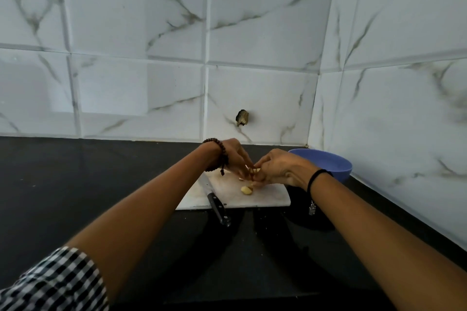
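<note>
My left hand [235, 159] and right hand [280, 169] meet fingertip to fingertip, and between them they pinch a small pale piece [255, 171]. The fingers of both hands are curled in around it, and it is held just above the white cutting board [265, 197], not lying on it. It is mostly hidden by my fingers, so I cannot tell exactly what it is or how firmly each hand grips it. Right below my fingertips, on the board, lies a yellowish lump [246, 190], apart from the piece I hold. A tiny light scrap [241, 179] sits just under my left fingers. Nearer to me than my left hand, a knife [218, 209] with a black handle lies slanted across the near edge of the board, with its handle reaching out onto the black counter [101, 171]. Just beyond my right wrist stands a blue bowl [328, 164], close to the corner of the tiled wall [151, 58]. I cannot see what is inside it. A bead bracelet [219, 151] circles my left wrist and a black band [316, 177] my right, with a small charm [312, 208] hanging from it. A checked sleeve [58, 283] is rolled up high on my left arm. Past both hands there is a dark hole [242, 117] in the wall tile.
</note>
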{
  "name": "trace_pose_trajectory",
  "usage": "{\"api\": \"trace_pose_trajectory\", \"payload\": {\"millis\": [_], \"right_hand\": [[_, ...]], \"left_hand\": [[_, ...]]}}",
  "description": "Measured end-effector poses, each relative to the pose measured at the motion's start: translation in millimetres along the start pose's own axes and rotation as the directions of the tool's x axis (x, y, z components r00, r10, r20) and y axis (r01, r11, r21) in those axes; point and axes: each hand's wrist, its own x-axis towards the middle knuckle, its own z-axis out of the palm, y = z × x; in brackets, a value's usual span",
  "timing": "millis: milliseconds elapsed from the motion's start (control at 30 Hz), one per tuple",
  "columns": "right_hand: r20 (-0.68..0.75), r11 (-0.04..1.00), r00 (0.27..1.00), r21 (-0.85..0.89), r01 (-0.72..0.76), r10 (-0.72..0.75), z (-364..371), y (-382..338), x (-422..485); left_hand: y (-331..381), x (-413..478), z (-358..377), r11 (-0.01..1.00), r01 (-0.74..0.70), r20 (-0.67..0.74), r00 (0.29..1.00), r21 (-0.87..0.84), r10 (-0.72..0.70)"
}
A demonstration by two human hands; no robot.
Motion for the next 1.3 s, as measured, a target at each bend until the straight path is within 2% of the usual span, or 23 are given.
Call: {"api": "trace_pose_trajectory", "payload": {"millis": [67,167,300,400,500,600,800,1067,1300], "right_hand": [[-0.004,0.994,1.0,0.106,-0.015,0.015,-5,-7,0],[-0.032,0.98,0.999,0.197,0.018,-0.012,-24,-16,-3],[-0.095,0.937,0.994,0.336,0.091,-0.062,-64,-22,-13],[-0.155,0.926,0.986,0.361,0.11,-0.057,-94,-18,-24],[-0.158,0.912,0.987,0.405,0.059,0.006,-112,-8,-27],[-0.145,0.928,0.989,0.371,0.021,0.036,-116,-3,-27],[-0.146,0.948,0.989,0.316,0.043,0.003,-99,-4,-22],[-0.105,0.938,0.994,0.347,0.021,0.017,-77,-1,-15],[-0.056,0.945,0.998,0.327,0.01,0.009,-50,-4,-10]], "left_hand": [[14,0,-4,0.997,0.028,-0.012,1.0,-0.067,-0.029],[43,4,-10,0.998,0.037,-0.055,0.998,-0.043,-0.04],[84,14,-13,0.996,-0.052,-0.115,0.992,-0.068,0.044],[109,25,-4,0.992,-0.092,-0.126,0.989,-0.09,0.08],[123,35,10,0.993,-0.098,-0.094,0.991,-0.073,0.09],[125,41,17,0.994,-0.102,-0.08,0.992,-0.047,0.098],[111,36,11,0.996,-0.082,-0.073,0.994,-0.043,0.079],[92,24,7,0.998,-0.045,-0.059,0.997,-0.031,0.044],[65,15,-1,0.996,-0.005,-0.026,1.0,-0.087,0.003]]}}
